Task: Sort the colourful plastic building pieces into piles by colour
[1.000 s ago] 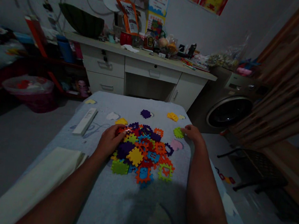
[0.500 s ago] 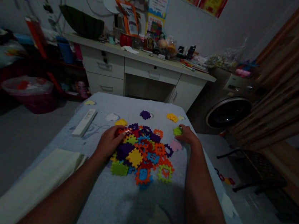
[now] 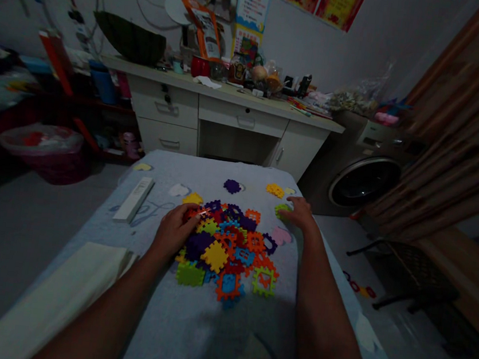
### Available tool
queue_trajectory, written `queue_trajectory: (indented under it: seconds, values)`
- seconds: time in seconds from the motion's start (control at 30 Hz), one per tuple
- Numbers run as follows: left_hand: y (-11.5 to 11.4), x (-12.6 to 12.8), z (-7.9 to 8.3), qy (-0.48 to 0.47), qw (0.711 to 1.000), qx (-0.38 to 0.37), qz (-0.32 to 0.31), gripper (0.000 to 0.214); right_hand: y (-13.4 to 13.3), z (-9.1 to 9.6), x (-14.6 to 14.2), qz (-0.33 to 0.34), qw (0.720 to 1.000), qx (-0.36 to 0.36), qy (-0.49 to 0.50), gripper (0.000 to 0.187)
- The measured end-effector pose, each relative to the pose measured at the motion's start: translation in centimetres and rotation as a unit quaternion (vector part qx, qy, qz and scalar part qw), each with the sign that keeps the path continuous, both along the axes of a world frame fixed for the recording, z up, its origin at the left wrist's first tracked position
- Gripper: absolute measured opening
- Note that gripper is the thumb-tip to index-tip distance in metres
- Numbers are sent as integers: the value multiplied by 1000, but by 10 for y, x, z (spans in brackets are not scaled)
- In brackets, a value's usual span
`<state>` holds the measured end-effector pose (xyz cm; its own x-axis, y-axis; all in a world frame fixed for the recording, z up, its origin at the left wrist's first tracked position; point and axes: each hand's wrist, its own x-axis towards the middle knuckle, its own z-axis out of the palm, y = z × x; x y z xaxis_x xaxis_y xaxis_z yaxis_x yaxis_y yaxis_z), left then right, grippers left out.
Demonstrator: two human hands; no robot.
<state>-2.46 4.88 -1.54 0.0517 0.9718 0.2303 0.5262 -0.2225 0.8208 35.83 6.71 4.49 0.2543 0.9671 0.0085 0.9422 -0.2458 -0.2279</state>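
A heap of colourful toothed puzzle tiles (image 3: 231,248) lies in the middle of a table covered with a pale blue cloth (image 3: 187,335). My left hand (image 3: 173,232) rests on the heap's left edge, its fingers pinched on a small red-orange tile (image 3: 200,213). My right hand (image 3: 300,212) reaches to the heap's far right and its fingers close on a single green tile (image 3: 281,209). A purple tile (image 3: 232,186) and a yellow tile (image 3: 275,190) lie apart near the table's far end. A pink shape (image 3: 281,234) sits beside my right wrist.
A white flat box (image 3: 134,199) lies at the table's left and a folded pale cloth (image 3: 57,297) at the near left. Behind stand a cluttered desk (image 3: 230,109), a washing machine (image 3: 364,170), a pink bin (image 3: 46,149) and a dark chair (image 3: 410,271).
My right hand has stayed on the green tile, shifting slightly left and away with it. My left hand has kept its place at the heap. The view has tipped slightly.
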Motion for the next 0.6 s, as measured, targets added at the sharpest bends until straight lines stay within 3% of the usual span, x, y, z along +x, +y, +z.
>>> queue_trajectory:
  seconds: [0.13,0.3,0.6]
  values:
    - [0,0,1,4,1000,3,-2,43,17,3,-16,0,1000,1,-20,41]
    - [-1,0,2,0,1000,7,-3,42,40,1,-30,8,996,-79,-40,48]
    - [-4,2,8,12,1000,6,4,41,57,-4,-32,12,996,-77,-39,55]
